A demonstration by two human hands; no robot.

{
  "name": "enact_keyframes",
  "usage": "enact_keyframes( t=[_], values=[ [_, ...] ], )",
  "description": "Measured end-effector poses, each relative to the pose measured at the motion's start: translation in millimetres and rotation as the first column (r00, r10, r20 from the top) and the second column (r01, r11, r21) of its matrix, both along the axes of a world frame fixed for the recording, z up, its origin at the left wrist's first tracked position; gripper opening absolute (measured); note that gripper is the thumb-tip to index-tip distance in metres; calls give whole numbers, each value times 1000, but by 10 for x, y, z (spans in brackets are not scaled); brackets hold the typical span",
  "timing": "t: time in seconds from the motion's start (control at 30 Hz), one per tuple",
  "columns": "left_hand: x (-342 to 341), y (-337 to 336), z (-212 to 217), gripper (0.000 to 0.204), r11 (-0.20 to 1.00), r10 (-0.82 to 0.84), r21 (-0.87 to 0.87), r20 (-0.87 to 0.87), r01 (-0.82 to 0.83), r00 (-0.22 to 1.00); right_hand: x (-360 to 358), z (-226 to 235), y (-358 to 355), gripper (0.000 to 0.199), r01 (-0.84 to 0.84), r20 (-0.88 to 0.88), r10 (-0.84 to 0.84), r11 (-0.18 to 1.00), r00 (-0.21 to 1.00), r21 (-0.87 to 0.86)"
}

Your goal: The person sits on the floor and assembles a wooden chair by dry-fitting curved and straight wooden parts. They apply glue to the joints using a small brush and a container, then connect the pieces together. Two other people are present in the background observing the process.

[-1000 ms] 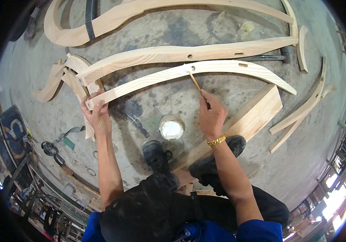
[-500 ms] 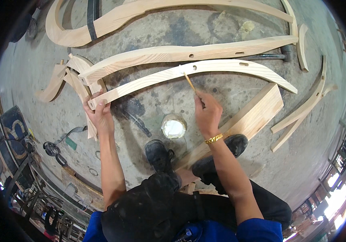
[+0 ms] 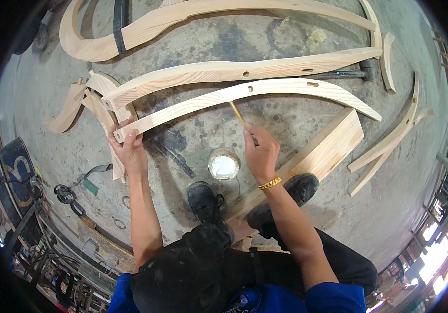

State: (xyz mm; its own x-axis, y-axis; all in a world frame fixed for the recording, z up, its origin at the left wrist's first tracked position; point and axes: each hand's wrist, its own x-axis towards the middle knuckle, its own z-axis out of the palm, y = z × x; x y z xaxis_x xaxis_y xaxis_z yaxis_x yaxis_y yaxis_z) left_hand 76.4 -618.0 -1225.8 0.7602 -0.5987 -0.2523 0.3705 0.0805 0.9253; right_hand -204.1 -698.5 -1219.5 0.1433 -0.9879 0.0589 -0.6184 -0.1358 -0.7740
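Observation:
My left hand (image 3: pixel 130 148) is closed round the near-left end of a long, curved pale wooden piece (image 3: pixel 192 106). This piece has two slots through it and bows across in front of me. In my right hand (image 3: pixel 262 154) is a thin wooden stick (image 3: pixel 237 113), pinched between the fingers. Its far tip meets the piece's lower edge, left of the first slot; whether the tip carries bristles cannot be made out. Below, on the floor, a round container (image 3: pixel 223 150) holds a white substance.
A similar slotted wooden piece (image 3: pixel 198 73) lies just beyond, and a larger curved frame (image 3: pixel 156 28) with a black strap (image 3: pixel 120 26) farther off. A thick wooden board (image 3: pixel 333 143) lies by my right shoe (image 3: pixel 301 189). Crossed curved pieces (image 3: pixel 391 138) rest at the right.
My right hand has shifted slightly left, and the stick's tip has moved from the wood's face beside the slot to its lower edge. My left hand keeps its hold.

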Motion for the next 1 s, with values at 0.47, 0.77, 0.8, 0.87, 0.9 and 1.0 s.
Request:
enact_keyframes(
  t=[0.47, 0.77, 0.8, 0.87, 0.9, 1.0],
  values=[
    [17, 21, -7, 57, 1000, 5, 23, 22, -6, 1000, -206, 99, -203, 14, 177, -10, -179, 962, 984, 206],
    [21, 16, 4, 56, 999, 5, 33, 29, -6, 1000, -91, 17, -12, 14, 78, 44, -86, 985, 995, 155],
    [20, 15, 2, 56, 999, 4, 34, 31, -5, 1000, -88, 21, -5, 14, 69, 49, -78, 986, 996, 154],
    [18, 12, -1, 57, 1000, -1, 30, 27, 0, 1000, -90, 27, -2, 14, 37, 59, -45, 990, 997, 136],
    [22, 15, 1, 57, 1000, 0, 29, 27, -1, 1000, -75, 41, -10, 14, 17, 66, -26, 992, 997, 129],
    [19, 22, 2, 56, 1000, 1, 14, 13, -1, 1000, -77, 124, -37, 15, 50, 103, -71, 980, 992, 194]
  ],
)
